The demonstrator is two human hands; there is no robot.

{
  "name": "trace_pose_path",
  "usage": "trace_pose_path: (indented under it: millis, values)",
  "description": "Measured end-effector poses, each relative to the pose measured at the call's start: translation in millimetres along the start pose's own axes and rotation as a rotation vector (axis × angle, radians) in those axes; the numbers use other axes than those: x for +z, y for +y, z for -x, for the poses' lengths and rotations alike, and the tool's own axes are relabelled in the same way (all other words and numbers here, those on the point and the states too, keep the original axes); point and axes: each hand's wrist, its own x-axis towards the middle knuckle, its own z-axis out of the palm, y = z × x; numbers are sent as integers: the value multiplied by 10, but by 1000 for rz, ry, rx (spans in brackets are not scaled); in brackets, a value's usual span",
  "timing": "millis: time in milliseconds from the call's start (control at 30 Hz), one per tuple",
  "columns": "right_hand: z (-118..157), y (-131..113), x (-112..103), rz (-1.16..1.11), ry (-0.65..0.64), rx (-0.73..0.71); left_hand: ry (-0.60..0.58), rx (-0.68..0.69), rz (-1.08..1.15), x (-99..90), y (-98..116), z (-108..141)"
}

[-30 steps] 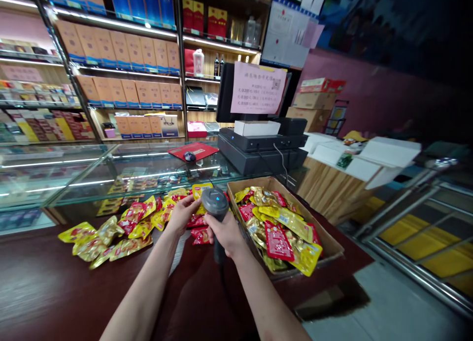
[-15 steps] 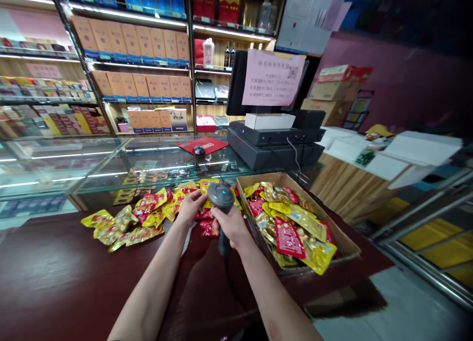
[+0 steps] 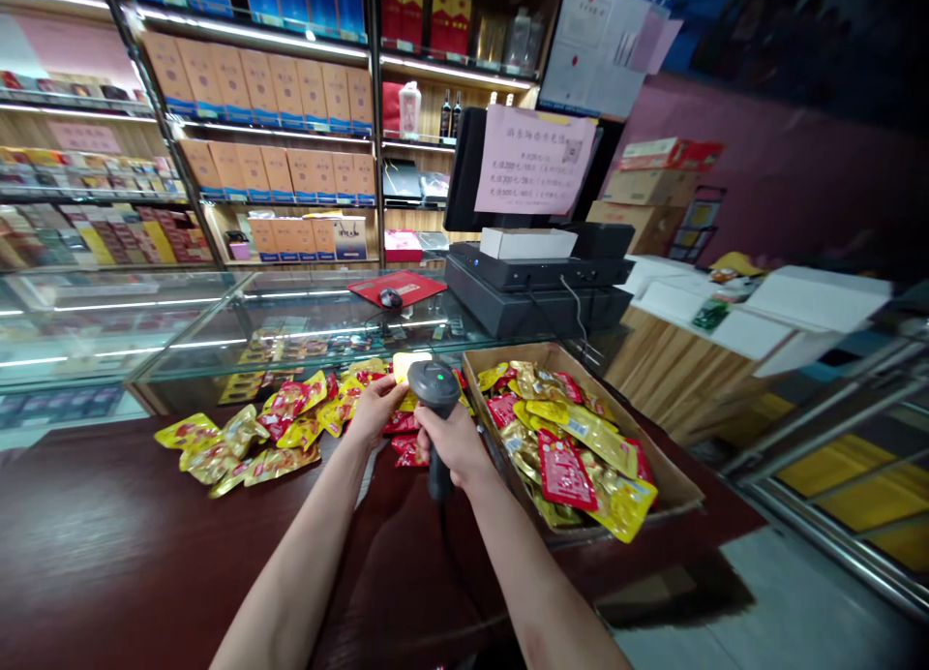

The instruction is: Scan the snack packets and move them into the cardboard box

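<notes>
My right hand (image 3: 457,445) is wrapped round the grip of a dark barcode scanner (image 3: 434,383), which stands upright with a small green light on top. Just left of it, my left hand (image 3: 378,409) pinches a yellow snack packet (image 3: 410,366), brightly lit in front of the scanner head. Beyond and around my hands lies a heap of red, yellow and gold snack packets (image 3: 290,406) on the dark red counter (image 3: 145,554). To the right, an open cardboard box (image 3: 689,501) holds several more such packets. The scanner hides part of the held packet.
Behind the heap runs a glass display case (image 3: 195,331) with a mouse (image 3: 390,298) on a red mat (image 3: 421,285). A monitor (image 3: 464,167) with a pink notice stands over a black cash drawer (image 3: 508,307). The scanner's cord (image 3: 450,554) trails down the counter.
The scanner's light has turned from blue to green, and the held packet is now lit up bright. Both hands keep nearly the same place; the view has shifted slightly.
</notes>
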Motion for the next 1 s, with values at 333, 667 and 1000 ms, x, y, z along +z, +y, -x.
trace_pose_path:
  millis: [333, 667, 1000]
  values:
    - [-254, -24, -227, -98, 174, -104, -33, -125, -3, 56, 112, 78]
    - [-541, -442, -880, -440, 175, 162, -274, -458, 330, 844, 534, -189]
    - [-341, -830, -2039, -384, 499, -9, -415, -556, 184, 2150, 335, -608]
